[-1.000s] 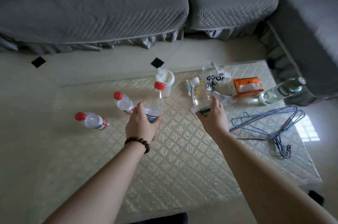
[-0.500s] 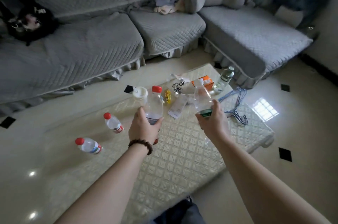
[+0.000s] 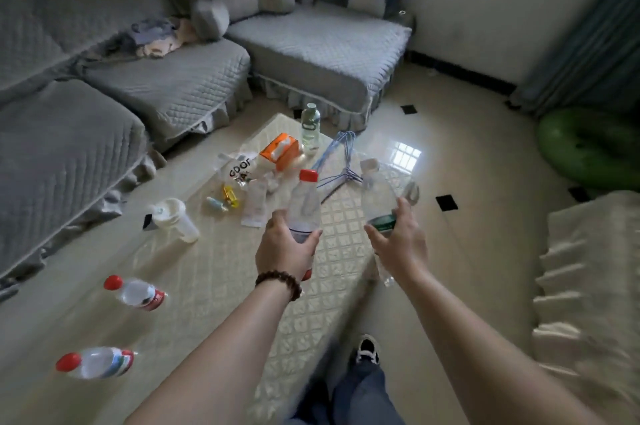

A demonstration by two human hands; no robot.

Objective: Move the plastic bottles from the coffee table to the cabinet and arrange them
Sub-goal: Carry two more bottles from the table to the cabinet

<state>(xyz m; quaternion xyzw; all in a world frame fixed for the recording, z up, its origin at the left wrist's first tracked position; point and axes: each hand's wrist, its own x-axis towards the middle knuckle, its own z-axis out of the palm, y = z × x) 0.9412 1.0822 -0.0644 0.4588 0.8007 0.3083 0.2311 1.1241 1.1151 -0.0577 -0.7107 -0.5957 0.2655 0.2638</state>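
Observation:
My left hand (image 3: 284, 248) grips a clear plastic bottle with a red cap (image 3: 304, 204), held upright above the coffee table (image 3: 214, 286). My right hand (image 3: 401, 244) grips a clear bottle with a green label (image 3: 377, 197), lifted over the table's right edge. Two more red-capped bottles lie on their sides on the table's near left, one (image 3: 136, 293) farther and one (image 3: 95, 362) closer. A tall clear bottle with a pale cap (image 3: 310, 126) stands at the table's far end. The cabinet is not in view.
On the table sit a white lidded cup (image 3: 175, 218), an orange tissue box (image 3: 280, 150), a printed plastic bag (image 3: 240, 168), small wrappers and blue wire hangers (image 3: 337, 161). A grey sofa (image 3: 156, 85) wraps the left and far sides. A green inflatable (image 3: 588, 147) lies right.
Both hands lifted their bottles off the table and swung right as my view turned right. The two lying bottles and the other table items stayed put.

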